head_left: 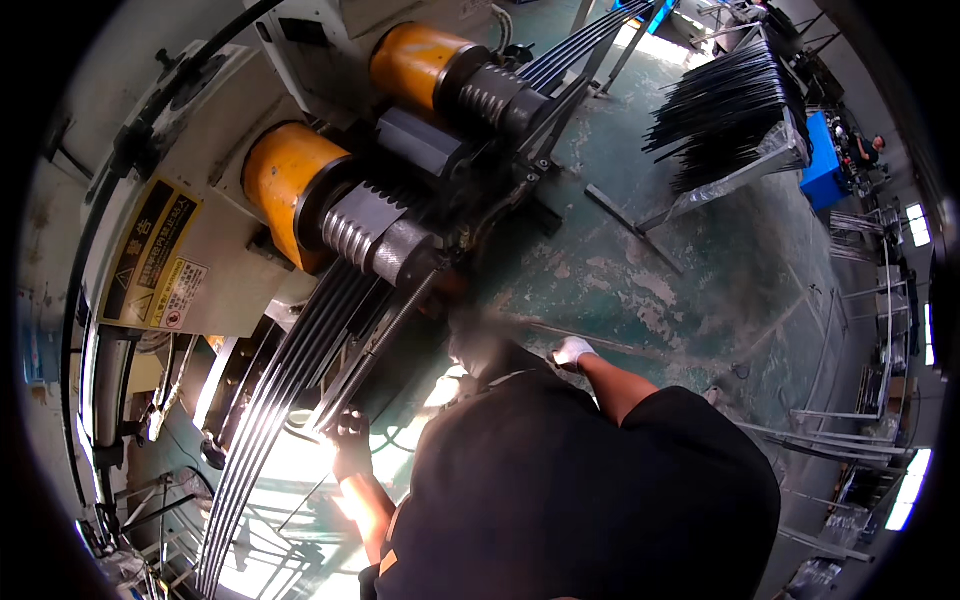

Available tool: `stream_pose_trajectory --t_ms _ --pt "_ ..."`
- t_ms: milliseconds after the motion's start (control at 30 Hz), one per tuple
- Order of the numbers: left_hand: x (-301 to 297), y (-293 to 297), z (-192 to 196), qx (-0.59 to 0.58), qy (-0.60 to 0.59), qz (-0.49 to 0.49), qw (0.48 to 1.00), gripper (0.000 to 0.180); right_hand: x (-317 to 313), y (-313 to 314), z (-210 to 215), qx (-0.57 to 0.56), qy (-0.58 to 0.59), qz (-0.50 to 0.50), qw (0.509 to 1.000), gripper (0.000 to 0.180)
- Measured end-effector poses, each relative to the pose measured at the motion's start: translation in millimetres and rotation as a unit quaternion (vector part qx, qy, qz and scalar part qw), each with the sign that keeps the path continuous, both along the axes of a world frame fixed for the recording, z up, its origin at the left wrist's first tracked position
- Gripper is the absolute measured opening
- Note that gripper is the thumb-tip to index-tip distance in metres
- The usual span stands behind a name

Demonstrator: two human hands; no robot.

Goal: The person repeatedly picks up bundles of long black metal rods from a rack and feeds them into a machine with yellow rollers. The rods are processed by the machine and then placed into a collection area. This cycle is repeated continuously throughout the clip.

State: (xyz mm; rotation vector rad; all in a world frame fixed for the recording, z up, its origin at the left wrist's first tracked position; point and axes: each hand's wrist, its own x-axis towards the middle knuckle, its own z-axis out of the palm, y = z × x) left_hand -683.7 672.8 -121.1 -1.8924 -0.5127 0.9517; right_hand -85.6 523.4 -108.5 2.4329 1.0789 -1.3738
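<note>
My left hand (350,432), in a dark glove, is beside the lower end of a slanting metal bar (362,362) under the machine. Its fingers look curled; what they hold, if anything, cannot be made out. Out to the right, my right hand (572,352) wears a white glove and is closed, its grip partly hidden. A thin rod (620,347) runs just beyond it; whether they touch I cannot tell. Ahead stands the machine with two orange cylinders (292,190), ribbed steel heads (372,225) and a threaded rod (405,308). Several long dark bars (270,400) slope down at the left.
A warning sign (152,255) is on the machine's pale housing. At the far right a metal rack (755,170) carries many thin black rods, with a blue bin (822,160) behind it. The green floor (640,270) is worn. A person (872,150) is in the distance.
</note>
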Motion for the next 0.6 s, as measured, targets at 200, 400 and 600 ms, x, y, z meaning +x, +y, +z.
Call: stream_pose_trajectory --t_ms 200,400,600 --pt "46.3 4.5 107.1 0.183 0.753 -0.401 0.489 0.04 17.5 -32.4 -3.9 0.016 -0.044 0.015 0.999 0.047" --pt "39.6 30.3 192.8 0.043 0.885 -0.199 0.42 0.031 6.9 97.0 75.3 0.259 -0.006 -0.029 0.965 0.039" --pt "69.3 55.0 302.6 -0.001 0.98 -0.167 0.111 0.032 -9.4 193.1 214.4 0.54 0.155 -0.102 0.821 0.044"
